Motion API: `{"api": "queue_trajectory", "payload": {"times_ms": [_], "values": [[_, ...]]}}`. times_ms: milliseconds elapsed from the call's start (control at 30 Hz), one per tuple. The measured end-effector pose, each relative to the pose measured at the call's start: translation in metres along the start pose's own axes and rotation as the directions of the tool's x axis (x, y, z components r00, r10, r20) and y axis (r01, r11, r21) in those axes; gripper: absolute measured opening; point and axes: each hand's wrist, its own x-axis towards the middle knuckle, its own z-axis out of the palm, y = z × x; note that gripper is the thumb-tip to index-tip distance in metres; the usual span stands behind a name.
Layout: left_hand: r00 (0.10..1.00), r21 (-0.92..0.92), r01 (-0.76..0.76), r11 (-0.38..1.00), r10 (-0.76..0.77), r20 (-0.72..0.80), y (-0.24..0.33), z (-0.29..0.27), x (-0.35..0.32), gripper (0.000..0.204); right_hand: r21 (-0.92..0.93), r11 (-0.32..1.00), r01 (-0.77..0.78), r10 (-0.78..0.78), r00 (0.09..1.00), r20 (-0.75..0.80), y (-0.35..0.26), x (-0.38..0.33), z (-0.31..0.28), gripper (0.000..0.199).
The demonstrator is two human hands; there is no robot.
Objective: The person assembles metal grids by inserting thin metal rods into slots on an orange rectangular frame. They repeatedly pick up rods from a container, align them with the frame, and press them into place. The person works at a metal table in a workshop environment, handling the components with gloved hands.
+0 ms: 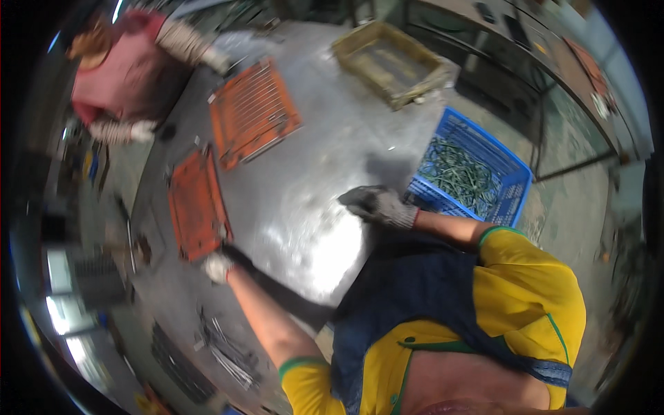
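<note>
The left hand [218, 267], in a pale glove, is at the near right corner of an orange frame [196, 207] that lies along the left edge of the metal tabletop [311, 162]; it seems to touch that corner, but blur leaves me unable to tell whether its fingers are clamped on it. The right hand [380, 206], in a grey glove with dark fingers, is over the right part of the tabletop, fingers together and pointing left; I cannot tell whether it holds anything. Just beside it, at the right edge, a blue crate [513, 197] contains a tangle of green strands [456, 173]. A second orange frame [256, 114], crossed by metal bars, lies farther toward the far edge. A dirty yellow tray [363, 76] sits at the far right corner, and thin metal rods [232, 360] lie toward the near left corner. A co-worker [131, 79] in pink stands beyond the left edge, one gloved hand near the second frame.
</note>
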Motion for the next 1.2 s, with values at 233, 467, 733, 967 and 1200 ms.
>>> {"api": "queue_trajectory", "payload": {"times_ms": [233,467,733,967,1200], "values": [[0.992,0.169,-0.105,0.98,0.114,-0.045,-0.054,0.012,-0.047,0.06,0.244,0.932,-0.267,0.333,0.897,-0.29,0.029,0.095,-0.143,0.044],[0.991,-0.145,-0.113,0.983,0.102,-0.081,-0.037,-0.017,-0.158,0.037,-0.716,0.597,-0.362,0.392,0.91,-0.133,0.139,0.163,-0.202,0.051],[0.95,-0.694,0.24,0.679,-0.311,0.025,-0.082,0.028,-0.182,0.027,-0.863,0.288,-0.415,0.457,0.852,-0.257,0.191,0.194,-0.17,0.027],[0.984,-0.085,-0.166,0.982,0.159,-0.085,-0.083,0.02,-0.188,0.033,-0.82,0.319,-0.475,0.562,0.792,-0.24,0.202,0.209,-0.173,0.025],[0.99,-0.54,0.105,0.835,-0.14,-0.023,-0.08,0.014,-0.181,0.044,-0.782,0.391,-0.486,0.587,0.786,-0.195,0.209,0.211,-0.205,0.028]]}}
